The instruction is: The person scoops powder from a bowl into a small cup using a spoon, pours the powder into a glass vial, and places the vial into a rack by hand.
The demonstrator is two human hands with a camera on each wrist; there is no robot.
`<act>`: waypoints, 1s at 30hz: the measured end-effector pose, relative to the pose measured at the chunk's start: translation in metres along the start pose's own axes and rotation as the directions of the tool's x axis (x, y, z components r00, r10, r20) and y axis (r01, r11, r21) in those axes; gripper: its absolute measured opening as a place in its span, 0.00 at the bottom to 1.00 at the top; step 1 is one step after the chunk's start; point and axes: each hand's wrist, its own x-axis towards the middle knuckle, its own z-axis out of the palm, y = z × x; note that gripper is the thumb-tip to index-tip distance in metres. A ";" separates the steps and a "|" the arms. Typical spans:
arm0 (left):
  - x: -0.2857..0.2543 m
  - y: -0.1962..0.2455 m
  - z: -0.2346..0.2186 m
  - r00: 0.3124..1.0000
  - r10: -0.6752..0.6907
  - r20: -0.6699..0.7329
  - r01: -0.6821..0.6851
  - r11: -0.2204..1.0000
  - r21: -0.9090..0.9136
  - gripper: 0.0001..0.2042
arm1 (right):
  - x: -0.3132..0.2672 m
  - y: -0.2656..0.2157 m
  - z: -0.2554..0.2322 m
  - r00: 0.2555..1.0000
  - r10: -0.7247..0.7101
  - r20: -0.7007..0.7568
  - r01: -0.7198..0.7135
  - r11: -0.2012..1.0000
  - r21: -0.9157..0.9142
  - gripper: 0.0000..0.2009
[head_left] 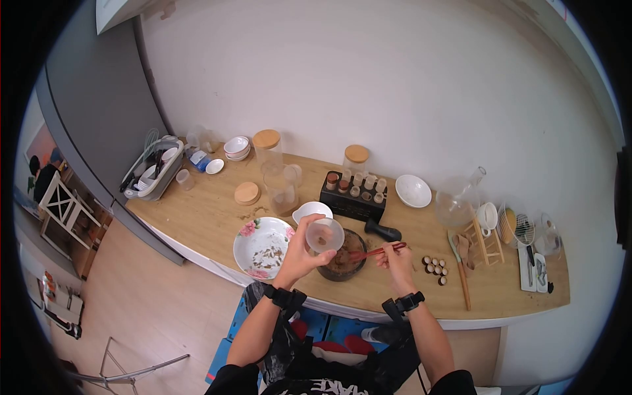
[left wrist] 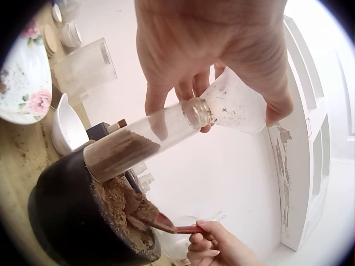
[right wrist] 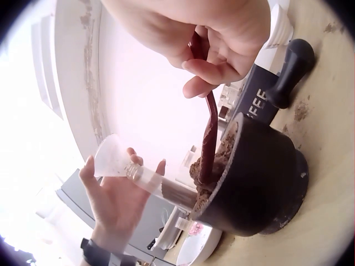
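My left hand (head_left: 299, 255) grips a clear glass tube (left wrist: 166, 126) by its neck, with a translucent funnel (left wrist: 236, 102) seated in the tube's mouth. Brown powder fills part of the tube, whose lower end overlaps the rim of a black mortar (right wrist: 255, 174) in the left wrist view. Specks of powder cling inside the funnel. My right hand (head_left: 395, 264) pinches the handle of a dark red spoon (right wrist: 209, 138). The spoon's bowl is down in the brown powder (left wrist: 119, 205) heaped inside the mortar.
A floral plate (head_left: 262, 230) with brown scraps lies left of the mortar, and a white spouted bowl (head_left: 312, 210) behind it. The black pestle (head_left: 382, 230) and a rack of small corked tubes (head_left: 352, 201) stand close behind. Several caps (head_left: 434, 267) and wooden utensils (head_left: 459, 270) are at right.
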 end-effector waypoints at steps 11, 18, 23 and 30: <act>0.000 -0.002 0.000 1.000 0.014 -0.001 -0.014 0.999 -0.033 0.34 | 0.006 -0.097 0.004 0.979 -0.187 0.080 0.171 0.969 0.177 0.08; 0.000 0.001 0.001 1.000 0.000 0.022 0.000 1.000 -0.009 0.34 | -0.006 -0.129 0.033 0.955 -0.231 0.187 0.212 0.970 0.117 0.08; 0.001 -0.003 -0.001 1.000 0.015 0.017 -0.015 1.000 0.016 0.35 | -0.012 -0.119 0.048 0.934 -0.252 0.253 0.262 0.965 -0.005 0.08; 0.001 -0.001 0.000 1.000 0.007 0.020 -0.007 1.000 -0.008 0.35 | -0.015 -0.116 0.053 0.901 -0.290 0.323 0.325 0.944 -0.058 0.07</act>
